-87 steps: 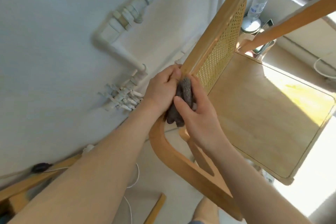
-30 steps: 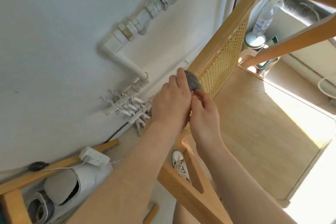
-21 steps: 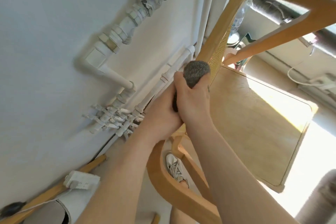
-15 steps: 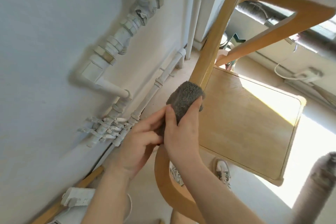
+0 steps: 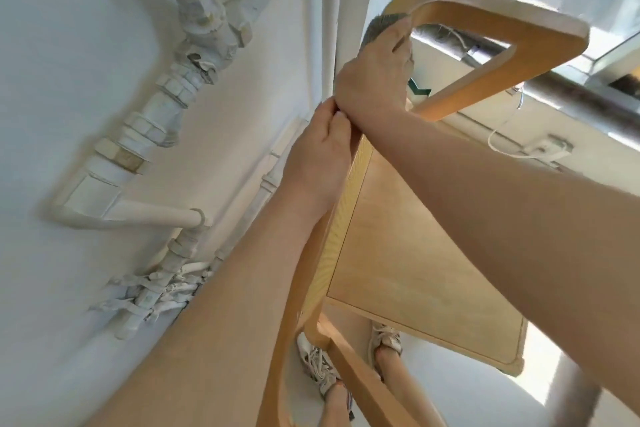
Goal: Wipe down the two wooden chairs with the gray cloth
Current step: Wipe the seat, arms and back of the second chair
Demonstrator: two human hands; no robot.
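By white wall pipes (image 5: 162,114), right hand (image 5: 372,76) clutches fuzzy gray cloth (image 5: 375,28) against pale wooden chair (image 5: 415,253); left hand (image 5: 318,163) grips its frame.

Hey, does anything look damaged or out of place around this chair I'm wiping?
The chair looks sound. What stands out is the white pipe on the wall beside it: its paint is cracked and flaking at the joints, with one bare brownish fitting lower down.

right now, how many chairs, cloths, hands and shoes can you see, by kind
chair: 1
cloth: 1
hands: 2 (left hand, right hand)
shoes: 2
total: 6
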